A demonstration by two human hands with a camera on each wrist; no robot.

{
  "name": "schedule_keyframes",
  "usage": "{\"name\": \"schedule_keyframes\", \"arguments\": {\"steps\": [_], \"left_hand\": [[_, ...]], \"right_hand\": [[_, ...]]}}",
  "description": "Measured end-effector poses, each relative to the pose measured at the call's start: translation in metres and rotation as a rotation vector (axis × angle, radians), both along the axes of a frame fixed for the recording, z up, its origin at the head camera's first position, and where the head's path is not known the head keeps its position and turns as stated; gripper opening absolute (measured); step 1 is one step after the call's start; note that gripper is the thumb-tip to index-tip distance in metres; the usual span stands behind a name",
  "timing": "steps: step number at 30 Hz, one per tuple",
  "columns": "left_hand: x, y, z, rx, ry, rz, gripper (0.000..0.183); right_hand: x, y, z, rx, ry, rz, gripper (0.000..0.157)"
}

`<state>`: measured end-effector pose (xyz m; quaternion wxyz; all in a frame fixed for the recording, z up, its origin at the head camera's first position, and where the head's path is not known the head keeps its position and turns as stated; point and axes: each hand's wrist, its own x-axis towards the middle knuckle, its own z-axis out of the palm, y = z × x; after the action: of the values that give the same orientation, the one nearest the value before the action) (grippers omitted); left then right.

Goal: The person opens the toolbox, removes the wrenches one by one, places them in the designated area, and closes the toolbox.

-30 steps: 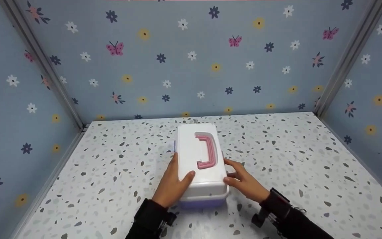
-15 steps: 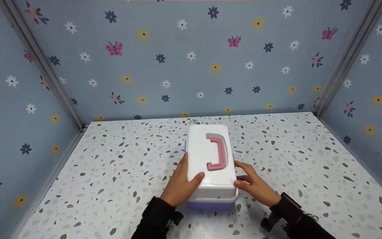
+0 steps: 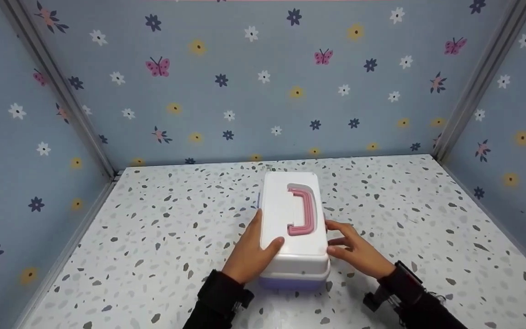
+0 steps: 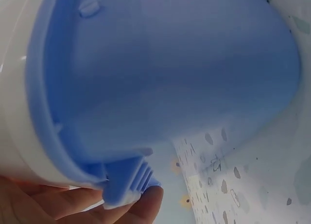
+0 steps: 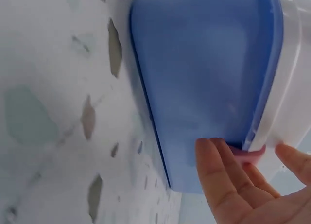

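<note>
A lidded plastic storage box (image 3: 277, 208) stands lengthwise on the table, its white lid down. The pink carry handle (image 3: 309, 211) lies folded in the lid's recess. My left hand (image 3: 250, 251) holds the left side, thumb over the lid's top. In the left wrist view its fingers curl by a ribbed blue clip (image 4: 127, 179) under the rim. At the opposite side, my right hand (image 3: 358, 252) grips the rim, its thumb at the lid's edge. The right wrist view shows those fingers at a pink latch (image 5: 249, 155), partly covering it, against the blue base (image 5: 204, 68).
The white speckled table (image 3: 162, 237) extends to either side of the box. Patterned blue panels enclose it, with a back wall (image 3: 244, 96) behind and side walls at left and right. Grey metal posts (image 3: 477, 77) stand at the corners.
The box has shifted to the right along the table, with both hands moving along with it. Most of that shift came in the first half second. The lid stays down.
</note>
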<state>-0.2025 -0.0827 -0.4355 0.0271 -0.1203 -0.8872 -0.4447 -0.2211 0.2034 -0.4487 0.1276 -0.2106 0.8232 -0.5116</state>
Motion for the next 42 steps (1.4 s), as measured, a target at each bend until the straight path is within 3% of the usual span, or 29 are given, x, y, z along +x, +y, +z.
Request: {"name": "schedule_keyframes", "arguments": {"steps": [3, 6, 10, 18, 27, 36, 42], "left_hand": [[0.004, 0.003, 0.003, -0.068, 0.076, 0.039, 0.085], [0.010, 0.008, 0.007, -0.165, 0.207, 0.063, 0.078], [0.020, 0.018, 0.011, -0.288, 0.363, 0.045, 0.076], [0.032, 0.038, 0.008, -0.507, 0.568, 0.028, 0.075], [0.035, 0.043, 0.004, -0.612, 0.623, 0.040, 0.078], [0.034, 0.041, 0.002, -0.599, 0.659, 0.049, 0.076], [0.034, 0.041, 0.001, -0.599, 0.660, 0.051, 0.074]], "right_hand": [[-0.006, 0.004, 0.003, 0.021, 0.004, -0.019, 0.057], [-0.015, 0.008, 0.007, 0.014, 0.021, -0.038, 0.052], [-0.026, 0.009, 0.010, -0.048, 0.019, -0.096, 0.050], [-0.042, -0.007, 0.005, -0.118, -0.038, -0.247, 0.049], [-0.051, -0.021, -0.007, -0.217, -0.154, -0.291, 0.049], [-0.052, -0.025, -0.014, -0.268, -0.251, -0.342, 0.048], [-0.050, -0.024, -0.015, -0.269, -0.260, -0.312, 0.049]]}}
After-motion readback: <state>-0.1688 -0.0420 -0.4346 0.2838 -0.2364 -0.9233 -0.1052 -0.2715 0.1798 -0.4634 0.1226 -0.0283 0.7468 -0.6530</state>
